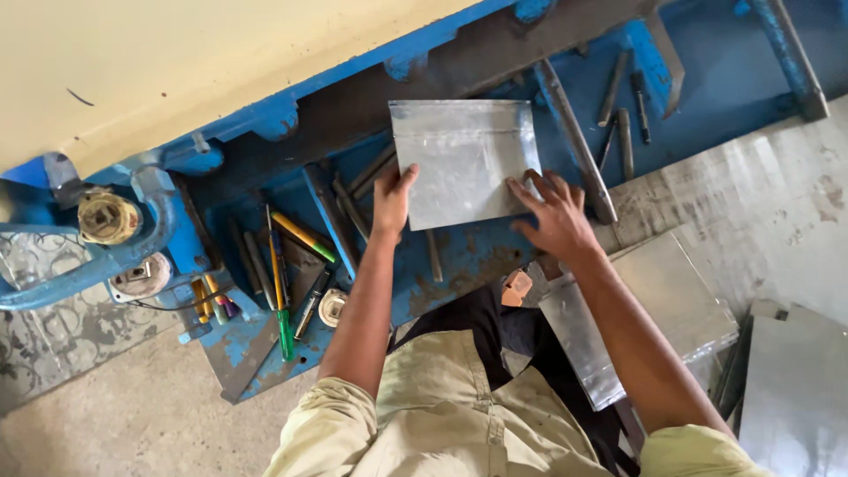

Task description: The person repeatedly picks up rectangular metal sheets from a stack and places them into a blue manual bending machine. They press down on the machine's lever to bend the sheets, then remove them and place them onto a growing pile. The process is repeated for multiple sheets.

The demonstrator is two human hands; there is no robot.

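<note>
Concrete floor (115, 424) lies nearest, below a worn blue machine bed (459, 261). To the person's right a stack of grey metal sheets (654, 309) rests by the knee. Farther up, the left hand (391, 201) presses flat on the lower left edge of a square metal sheet (464, 159), fingers together, gripping nothing; the right hand (555, 216) lies spread on its lower right corner. Screwdrivers and pens (287, 265) lie left of the sheet on the bed. Beyond, steel rods (618, 115) sit near a cream panel (194, 62).
</note>
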